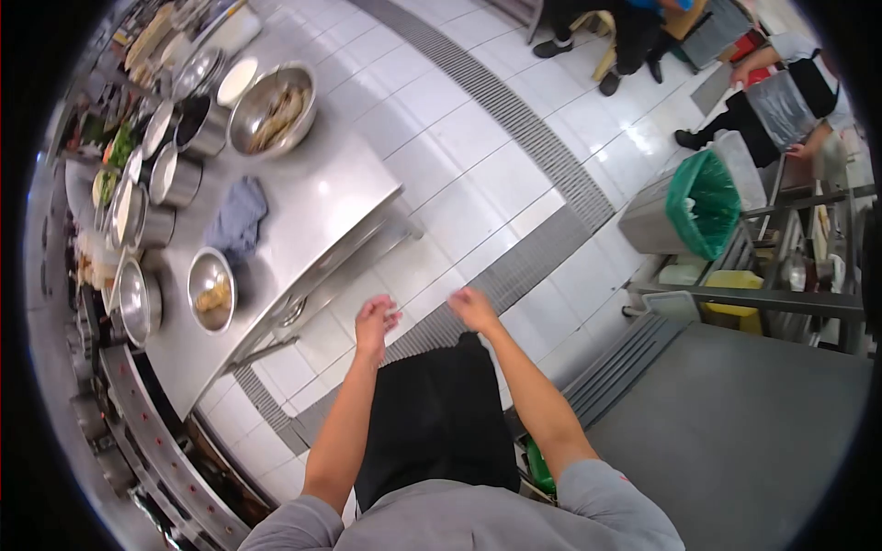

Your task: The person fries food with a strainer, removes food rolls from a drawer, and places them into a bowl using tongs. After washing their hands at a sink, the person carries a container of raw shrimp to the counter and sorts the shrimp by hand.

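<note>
Both of my hands are held out in front of me above the tiled floor. My left hand (pixel 375 323) is loosely curled with its fingers apart, and nothing shows in it. To its right, my right hand (pixel 472 309) has bent fingers and also carries nothing that I can see. Neither hand touches anything. Nearest my left hand is the steel table (pixel 312 216), which bears a small bowl with yellowish food (pixel 214 296), a blue-grey cloth (pixel 239 219) and a large steel bowl with brownish food (pixel 276 115).
Several steel pots (pixel 175 176) line the table's far side. A stove front (pixel 165 450) runs at lower left. On the right are a grey worktop (pixel 735 422) and a bin with a green liner (pixel 703 207). One person (pixel 781 101) stands beyond it; another person's legs (pixel 625 46) show at the top.
</note>
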The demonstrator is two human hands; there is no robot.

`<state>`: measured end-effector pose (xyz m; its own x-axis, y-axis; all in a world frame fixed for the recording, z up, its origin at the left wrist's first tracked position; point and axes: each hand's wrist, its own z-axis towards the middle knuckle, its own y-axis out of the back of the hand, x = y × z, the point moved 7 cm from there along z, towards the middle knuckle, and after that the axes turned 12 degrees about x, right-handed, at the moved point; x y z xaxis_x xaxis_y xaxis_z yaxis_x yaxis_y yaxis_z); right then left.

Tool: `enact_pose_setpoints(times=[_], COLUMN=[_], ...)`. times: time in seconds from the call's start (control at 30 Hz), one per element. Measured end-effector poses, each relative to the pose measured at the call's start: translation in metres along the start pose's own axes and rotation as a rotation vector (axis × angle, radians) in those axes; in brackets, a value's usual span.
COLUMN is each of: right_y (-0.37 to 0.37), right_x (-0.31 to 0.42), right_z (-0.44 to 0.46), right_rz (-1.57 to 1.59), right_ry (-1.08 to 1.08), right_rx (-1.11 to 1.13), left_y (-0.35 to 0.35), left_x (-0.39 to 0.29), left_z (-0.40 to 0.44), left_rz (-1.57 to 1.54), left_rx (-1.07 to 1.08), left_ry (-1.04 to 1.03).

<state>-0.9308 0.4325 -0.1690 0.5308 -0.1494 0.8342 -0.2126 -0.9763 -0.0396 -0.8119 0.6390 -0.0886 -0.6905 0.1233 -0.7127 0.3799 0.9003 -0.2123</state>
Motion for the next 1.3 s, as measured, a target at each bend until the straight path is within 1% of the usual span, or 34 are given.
enact_pose_setpoints(times=[0.07, 0.13, 0.17, 0.2, 0.27, 0.3, 0.37, 0.43, 0.5, 0.6, 0.67, 0.73, 0.8, 0.83, 0.87, 0.9, 0.93, 0.97, 1.03, 1.07, 1.13, 1.17, 1.2, 1.27, 1.3], right_y=[0.054, 0.101, 0.122, 0.141, 0.174, 0.186, 0.193, 0.197, 0.185, 0.163, 0.146, 0.132, 0.119, 0.110, 0.099, 0.090, 0.078, 0.067, 0.046, 0.036, 0.018, 0.008, -0.002, -0.024, -0.037], right_x=[0.004, 0.018, 0.026, 0.038, 0.072, 0.099, 0.168, 0.210, 0.242, 0.279, 0.294, 0.303, 0.312, 0.315, 0.317, 0.311, 0.310, 0.311, 0.303, 0.304, 0.303, 0.301, 0.294, 0.291, 0.286], right_z=[-0.028, -0.044, -0.041, -0.030, 0.006, 0.022, 0.056, 0.098, 0.146, 0.208, 0.241, 0.271, 0.303, 0.318, 0.332, 0.345, 0.357, 0.369, 0.376, 0.380, 0.384, 0.383, 0.385, 0.390, 0.390], right_rz=[-0.016, -0.171, -0.161, -0.169, -0.238, -0.247, -0.185, -0.240, -0.289, -0.252, -0.306, -0.327, -0.352, -0.397, -0.444, -0.445, -0.465, -0.484, -0.490, -0.508, -0.511, -0.509, -0.511, -0.503, -0.514], right_ry=[-0.025, -0.104, -0.139, -0.138, -0.001, 0.001, 0.050, 0.050, 0.047, 0.059, 0.027, 0.012, 0.008, 0.033, 0.061, 0.045, 0.104, 0.171, 0.137, 0.130, 0.148, 0.173, 0.164, 0.265, 0.267], right_rx=[-0.061, -0.110, -0.101, -0.113, -0.139, -0.152, -0.099, -0.063, 0.020, 0.132, 0.258, 0.333, 0.400, 0.466, 0.534, 0.577, 0.625, 0.669, 0.763, 0.817, 0.902, 0.950, 0.977, 1.006, 1.036], left_y=[-0.043, -0.085, -0.103, -0.119, -0.148, -0.163, -0.186, -0.201, -0.204, -0.204, -0.199, -0.191, -0.172, -0.162, -0.151, -0.136, -0.122, -0.114, -0.098, -0.093, -0.082, -0.077, -0.069, -0.049, -0.045], left_x=[0.001, -0.006, -0.010, -0.015, -0.031, -0.041, -0.063, -0.080, -0.100, -0.126, -0.131, -0.134, -0.131, -0.128, -0.123, -0.119, -0.119, -0.117, -0.114, -0.114, -0.105, -0.105, -0.096, -0.085, -0.086], left_z=[-0.010, -0.009, -0.006, -0.003, 0.009, 0.016, 0.034, 0.058, 0.085, 0.122, 0.144, 0.162, 0.181, 0.189, 0.198, 0.200, 0.202, 0.211, 0.203, 0.208, 0.208, 0.209, 0.211, 0.219, 0.221], left_rz=[0.015, 0.015, -0.004, -0.021, -0.053, -0.080, -0.132, -0.189, -0.251, -0.280, -0.419, -0.458, -0.573, -0.603, -0.615, -0.639, -0.656, -0.664, -0.699, -0.709, -0.831, -0.853, -0.861, -0.854, -0.870], left_rx=[0.065, 0.121, 0.148, 0.170, 0.225, 0.229, 0.215, 0.177, 0.091, -0.040, -0.149, -0.243, -0.416, -0.464, -0.500, -0.593, -0.684, -0.720, -0.929, -0.961, -1.125, -1.147, -1.174, -1.152, -1.177], left_ry=[0.089, 0.099, 0.103, 0.106, 0.083, 0.069, 0.036, -0.003, -0.042, -0.061, -0.091, -0.093, -0.111, -0.153, -0.148, -0.234, -0.323, -0.322, -0.374, -0.371, -0.390, -0.437, -0.434, -0.525, -0.535])
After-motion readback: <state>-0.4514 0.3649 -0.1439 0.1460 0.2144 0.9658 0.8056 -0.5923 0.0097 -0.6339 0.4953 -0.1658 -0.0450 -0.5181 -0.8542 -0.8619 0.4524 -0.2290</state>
